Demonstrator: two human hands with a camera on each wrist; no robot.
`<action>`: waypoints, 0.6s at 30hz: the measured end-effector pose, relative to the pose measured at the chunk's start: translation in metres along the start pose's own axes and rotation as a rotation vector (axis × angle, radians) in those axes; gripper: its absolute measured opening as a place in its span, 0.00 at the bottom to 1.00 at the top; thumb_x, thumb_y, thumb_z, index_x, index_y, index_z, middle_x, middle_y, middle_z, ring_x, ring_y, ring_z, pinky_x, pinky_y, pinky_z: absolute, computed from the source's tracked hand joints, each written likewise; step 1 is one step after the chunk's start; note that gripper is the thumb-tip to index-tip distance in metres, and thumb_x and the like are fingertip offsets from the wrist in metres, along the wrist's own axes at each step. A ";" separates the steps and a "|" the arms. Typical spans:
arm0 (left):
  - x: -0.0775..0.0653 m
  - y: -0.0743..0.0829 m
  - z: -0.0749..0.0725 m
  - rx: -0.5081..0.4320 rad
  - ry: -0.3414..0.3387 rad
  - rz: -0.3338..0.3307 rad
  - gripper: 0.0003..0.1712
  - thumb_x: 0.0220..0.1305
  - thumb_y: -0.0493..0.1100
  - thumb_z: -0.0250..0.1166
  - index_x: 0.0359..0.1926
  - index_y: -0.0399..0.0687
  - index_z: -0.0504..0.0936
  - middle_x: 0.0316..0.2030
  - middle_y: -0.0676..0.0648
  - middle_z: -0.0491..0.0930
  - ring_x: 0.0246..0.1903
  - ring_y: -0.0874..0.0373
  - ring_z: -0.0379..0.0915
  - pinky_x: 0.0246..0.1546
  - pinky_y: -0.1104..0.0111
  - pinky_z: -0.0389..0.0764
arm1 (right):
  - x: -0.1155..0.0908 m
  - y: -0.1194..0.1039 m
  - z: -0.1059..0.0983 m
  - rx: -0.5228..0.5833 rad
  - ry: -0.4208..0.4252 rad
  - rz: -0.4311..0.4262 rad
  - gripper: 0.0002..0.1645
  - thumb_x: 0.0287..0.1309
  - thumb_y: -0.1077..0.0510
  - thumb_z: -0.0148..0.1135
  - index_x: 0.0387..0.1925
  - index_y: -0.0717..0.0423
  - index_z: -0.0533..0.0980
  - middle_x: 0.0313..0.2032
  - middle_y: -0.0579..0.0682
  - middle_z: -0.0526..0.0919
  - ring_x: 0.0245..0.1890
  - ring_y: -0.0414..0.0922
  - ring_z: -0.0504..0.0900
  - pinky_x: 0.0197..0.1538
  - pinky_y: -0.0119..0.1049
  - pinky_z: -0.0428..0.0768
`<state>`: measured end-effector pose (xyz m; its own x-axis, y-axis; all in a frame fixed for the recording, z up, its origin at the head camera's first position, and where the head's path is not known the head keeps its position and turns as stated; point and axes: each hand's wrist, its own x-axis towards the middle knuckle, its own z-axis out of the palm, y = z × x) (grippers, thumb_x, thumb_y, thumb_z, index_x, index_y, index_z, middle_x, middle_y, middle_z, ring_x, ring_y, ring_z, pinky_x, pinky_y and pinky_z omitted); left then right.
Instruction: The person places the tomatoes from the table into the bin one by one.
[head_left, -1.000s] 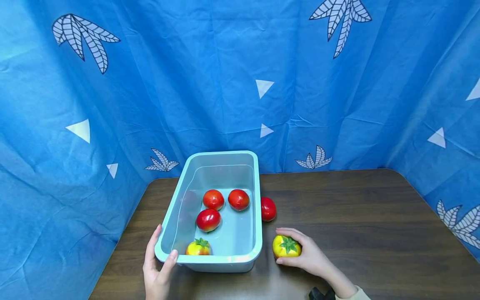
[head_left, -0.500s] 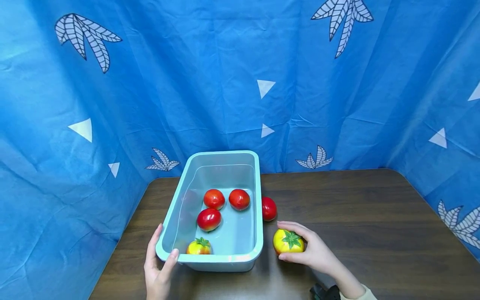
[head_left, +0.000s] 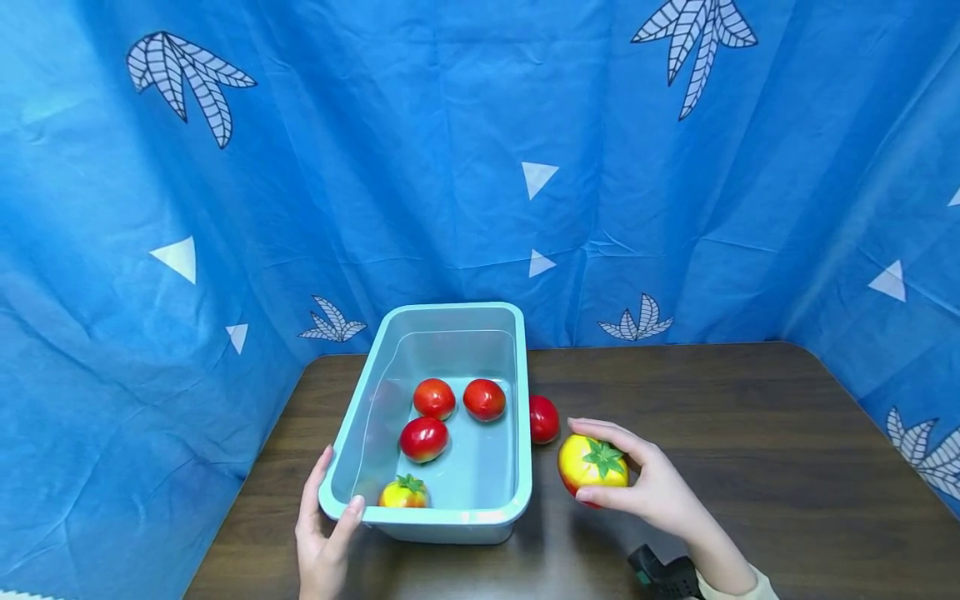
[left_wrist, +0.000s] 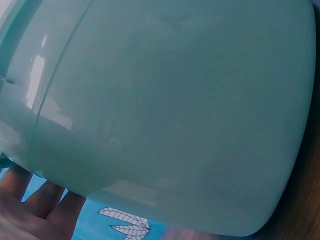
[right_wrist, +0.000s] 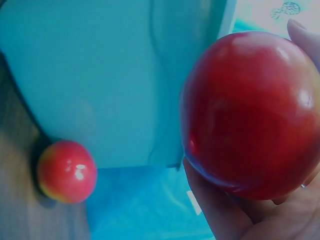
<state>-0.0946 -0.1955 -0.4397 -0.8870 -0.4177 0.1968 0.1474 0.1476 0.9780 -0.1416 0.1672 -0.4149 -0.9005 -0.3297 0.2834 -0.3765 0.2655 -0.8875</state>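
My left hand (head_left: 322,546) grips the near left corner of a light blue plastic bin (head_left: 442,517), thumb on the rim and fingers along the outer side. In the left wrist view the bin's wall (left_wrist: 190,110) fills most of the picture. Several tomatoes lie inside: red ones (head_left: 424,439) and a yellow-red one (head_left: 403,492) with a green leafy top. Right of the bin, my right hand (head_left: 667,492) holds a yellow-red tomato (head_left: 588,461) between thumb and fingers, above the table. Its red underside (right_wrist: 250,115) faces the right wrist camera.
Another red tomato (head_left: 543,419) sits on the brown wooden table (head_left: 712,417), close against the bin's right side. Blue patterned cloth (head_left: 450,167) hangs behind and at both sides. A black strap device (head_left: 663,573) is at my right wrist.
My right hand has raised the tomato off the table and shifted slightly right. My left hand keeps its grip on the bin. The whole head view has shifted a little.
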 end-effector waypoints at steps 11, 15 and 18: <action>-0.001 0.001 0.000 0.008 0.005 0.000 0.37 0.62 0.33 0.60 0.70 0.54 0.59 0.63 0.52 0.59 0.55 0.57 0.58 0.44 0.83 0.70 | 0.015 -0.023 -0.001 0.068 -0.034 -0.105 0.37 0.44 0.62 0.73 0.59 0.50 0.72 0.59 0.47 0.72 0.53 0.44 0.71 0.39 0.40 0.81; -0.001 0.002 0.000 0.018 0.005 -0.014 0.37 0.62 0.34 0.60 0.70 0.54 0.59 0.63 0.53 0.59 0.56 0.56 0.58 0.44 0.83 0.70 | 0.020 -0.031 0.000 0.096 -0.046 -0.104 0.37 0.44 0.62 0.73 0.59 0.49 0.72 0.59 0.46 0.71 0.53 0.49 0.70 0.38 0.41 0.82; -0.001 0.002 0.000 0.025 0.006 -0.018 0.36 0.62 0.34 0.60 0.70 0.55 0.60 0.63 0.52 0.59 0.56 0.56 0.58 0.44 0.83 0.70 | 0.024 -0.038 0.003 0.119 -0.065 -0.121 0.37 0.44 0.62 0.73 0.60 0.48 0.71 0.59 0.46 0.70 0.53 0.51 0.70 0.38 0.41 0.82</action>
<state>-0.0938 -0.1947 -0.4380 -0.8868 -0.4259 0.1794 0.1201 0.1625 0.9794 -0.1484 0.1460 -0.3750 -0.8328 -0.4118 0.3699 -0.4494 0.1128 -0.8862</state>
